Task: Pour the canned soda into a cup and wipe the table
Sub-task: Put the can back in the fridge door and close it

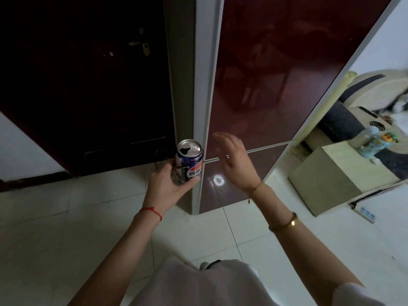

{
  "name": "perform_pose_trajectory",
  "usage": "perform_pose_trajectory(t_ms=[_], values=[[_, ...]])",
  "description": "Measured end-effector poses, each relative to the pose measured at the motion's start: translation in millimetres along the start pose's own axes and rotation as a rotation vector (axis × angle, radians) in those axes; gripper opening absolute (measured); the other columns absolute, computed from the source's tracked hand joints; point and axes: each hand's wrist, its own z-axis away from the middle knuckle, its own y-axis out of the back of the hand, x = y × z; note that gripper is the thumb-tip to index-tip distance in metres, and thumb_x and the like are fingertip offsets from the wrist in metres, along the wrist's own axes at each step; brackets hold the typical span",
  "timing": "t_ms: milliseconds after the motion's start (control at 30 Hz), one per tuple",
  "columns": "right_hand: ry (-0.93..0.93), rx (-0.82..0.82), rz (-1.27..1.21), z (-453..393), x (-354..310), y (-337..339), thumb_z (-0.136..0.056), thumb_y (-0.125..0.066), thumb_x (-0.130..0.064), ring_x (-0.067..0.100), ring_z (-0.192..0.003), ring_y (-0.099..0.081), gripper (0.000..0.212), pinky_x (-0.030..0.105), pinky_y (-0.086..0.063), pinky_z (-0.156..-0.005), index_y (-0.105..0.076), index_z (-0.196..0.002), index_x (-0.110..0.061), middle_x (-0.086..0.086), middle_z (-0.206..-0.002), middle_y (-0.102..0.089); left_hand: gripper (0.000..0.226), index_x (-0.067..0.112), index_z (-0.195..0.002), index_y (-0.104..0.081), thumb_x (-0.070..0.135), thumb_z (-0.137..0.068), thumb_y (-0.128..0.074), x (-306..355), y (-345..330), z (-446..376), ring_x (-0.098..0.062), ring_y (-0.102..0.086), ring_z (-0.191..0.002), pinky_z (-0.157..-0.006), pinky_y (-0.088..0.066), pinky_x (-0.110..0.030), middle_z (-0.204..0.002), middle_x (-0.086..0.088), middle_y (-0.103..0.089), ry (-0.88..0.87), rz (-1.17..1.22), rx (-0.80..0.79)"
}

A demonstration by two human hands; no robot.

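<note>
My left hand (164, 186) grips a blue, white and red soda can (189, 164) upright, low around its body. The can's silver top shows an open mouth hole. My right hand (235, 161) is raised to the right of the can, fingers straight and spread, palm turned left, holding nothing. It hovers in front of the dark red fridge door (271, 74), apart from the can. No cup or cloth is in view.
A tall fridge with white edges (204, 85) stands straight ahead, a dark wooden door (88, 85) to its left. A beige low table (337, 175) with small bottles (371, 140) and a sofa (371, 89) lie at the right. White tiled floor (88, 217) below.
</note>
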Motion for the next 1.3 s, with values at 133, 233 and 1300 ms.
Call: perform_pose_trajectory(t_ms=[133,233,1300], values=[[0.195,0.075,0.305,-67.9,-6.1,0.7,-0.097,-0.043,-0.02,0.031,-0.146,-0.025,0.047,0.046,-0.022,-0.12,-0.044,-0.142,-0.007,0.008,-0.147,-0.044,0.059,0.024,-0.116,-0.059,0.05,-0.068,-0.081,-2.4,14.0,-15.5,-0.003,-0.06,-0.089,-0.072,-0.041,-0.005,-0.1,0.014,-0.063,0.006,0.005,0.061],[0.336,0.097,0.528,-107.4,-20.3,1.6,-0.096,-0.044,-0.018,0.03,-0.15,-0.015,0.049,0.05,-0.015,-0.122,-0.04,-0.144,-0.01,0.006,-0.153,-0.037,0.056,0.021,-0.115,-0.061,0.044,-0.068,-0.083,-4.7,19.5,-25.6,-0.004,-0.06,-0.091,-0.071,-0.039,-0.003,-0.1,0.013,-0.062,0.016,0.026,0.089],[0.583,0.125,1.161,-157.8,-22.9,-7.5,-0.092,-0.035,0.0,0.035,-0.114,-0.052,0.039,0.05,0.009,-0.121,-0.066,-0.116,0.001,0.011,-0.101,-0.066,0.05,0.025,-0.107,-0.063,0.046,-0.067,-0.084,-2.6,18.5,-27.2,-0.004,-0.067,-0.089,-0.075,-0.049,-0.013,-0.097,0.007,-0.072,0.075,0.111,0.205]])
